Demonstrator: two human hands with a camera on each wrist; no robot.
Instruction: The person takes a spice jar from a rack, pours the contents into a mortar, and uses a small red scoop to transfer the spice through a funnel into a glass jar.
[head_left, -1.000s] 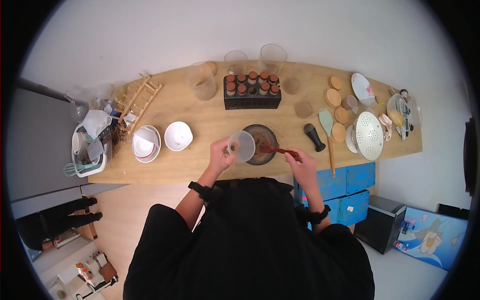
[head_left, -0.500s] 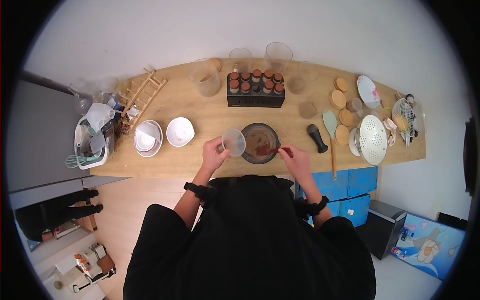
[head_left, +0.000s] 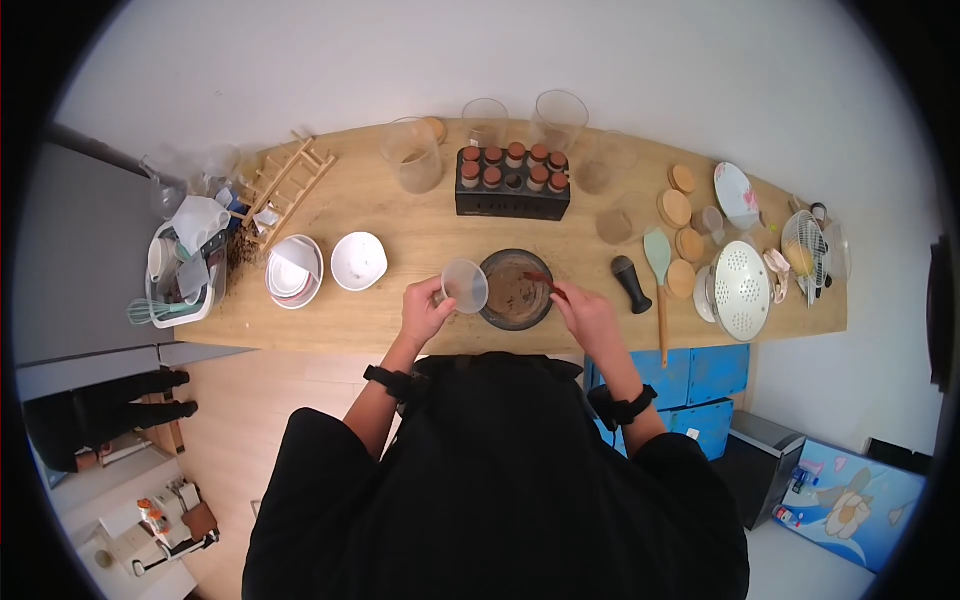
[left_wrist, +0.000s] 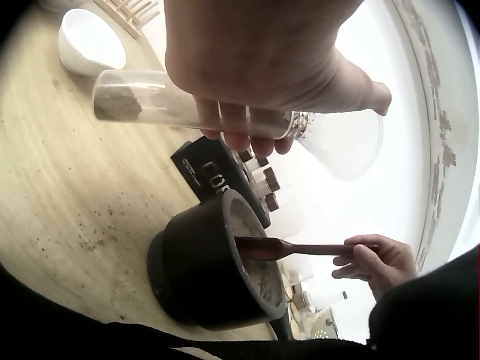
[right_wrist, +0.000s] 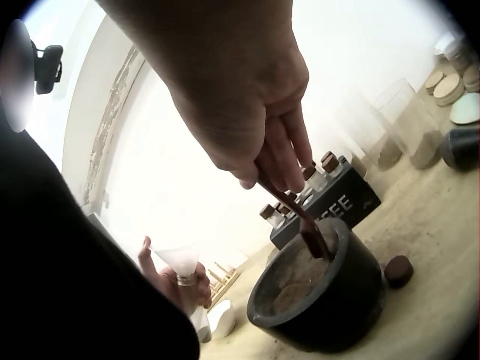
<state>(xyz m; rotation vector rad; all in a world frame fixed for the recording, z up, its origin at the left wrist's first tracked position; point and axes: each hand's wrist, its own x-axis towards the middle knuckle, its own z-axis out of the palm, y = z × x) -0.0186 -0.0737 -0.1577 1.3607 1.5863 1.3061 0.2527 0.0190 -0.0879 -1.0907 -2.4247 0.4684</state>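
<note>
My left hand point(head_left: 428, 312) grips a clear glass tube point(left_wrist: 161, 101) with some brown powder at its bottom. A translucent funnel point(left_wrist: 345, 146) sits in the tube's mouth, left of a dark stone mortar point(head_left: 484, 305). Grounds cling around the funnel's neck. Inside the mortar lies brown powder point(right_wrist: 300, 285). My right hand point(head_left: 590, 322) pinches the handle of a reddish-brown scoop point(right_wrist: 311, 234), whose head dips inside the mortar at its right side. A dark round cap point(right_wrist: 398, 271) lies beside the mortar.
Behind the mortar stands a black rack point(head_left: 513, 205) of capped tubes, with one vacant slot. A black pestle point(head_left: 631, 284), a spatula point(head_left: 657, 255) and a white colander point(head_left: 740, 290) lie to the right. White bowls point(head_left: 358, 262) stand left. Clear containers line the back.
The scoop has gone from beside the funnel rightward into the mortar, and its head now lies at the mortar's right side. My left hand has shifted slightly left with the tube and funnel.
</note>
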